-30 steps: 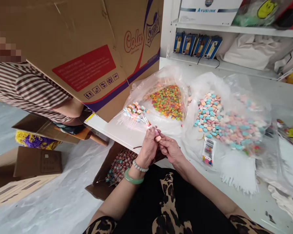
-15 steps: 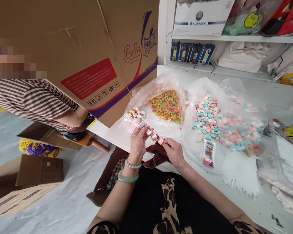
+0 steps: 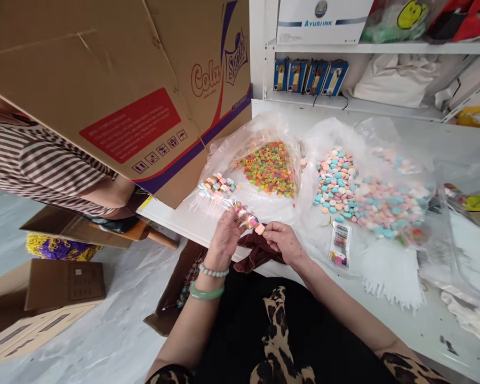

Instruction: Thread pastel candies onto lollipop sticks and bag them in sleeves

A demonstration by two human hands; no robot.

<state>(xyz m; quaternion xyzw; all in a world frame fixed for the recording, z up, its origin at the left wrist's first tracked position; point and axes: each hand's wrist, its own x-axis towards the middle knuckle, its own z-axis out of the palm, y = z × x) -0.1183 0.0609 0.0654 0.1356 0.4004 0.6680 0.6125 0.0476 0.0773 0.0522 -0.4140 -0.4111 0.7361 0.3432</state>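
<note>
My left hand [image 3: 225,236] is closed around a short row of colourful candies [image 3: 250,221], seemingly threaded on a stick, with part of a clear wrapper above the fingers. At the row's lower right end, my right hand [image 3: 284,241] pinches close against a pink candy. Just beyond the left fingertips lies a pile of finished-looking candy sticks [image 3: 218,185] with white sticks fanning out. Below both hands a dark brown cloth [image 3: 258,250] rests on the table edge.
An open bag of small ring candies [image 3: 270,168] and one of pastel candies [image 3: 336,184] lie on the table [image 3: 384,341]. Right of them are a printed packet [image 3: 340,245] and white sticks [image 3: 394,277]. A tall carton [image 3: 144,96] stands left, a person in a striped shirt [image 3: 56,165] behind it.
The view has shifted slightly. Both hands still hold the candy row, which sits a little further left and up; the right fingers have loosened slightly from a tighter pinch at its end.
</note>
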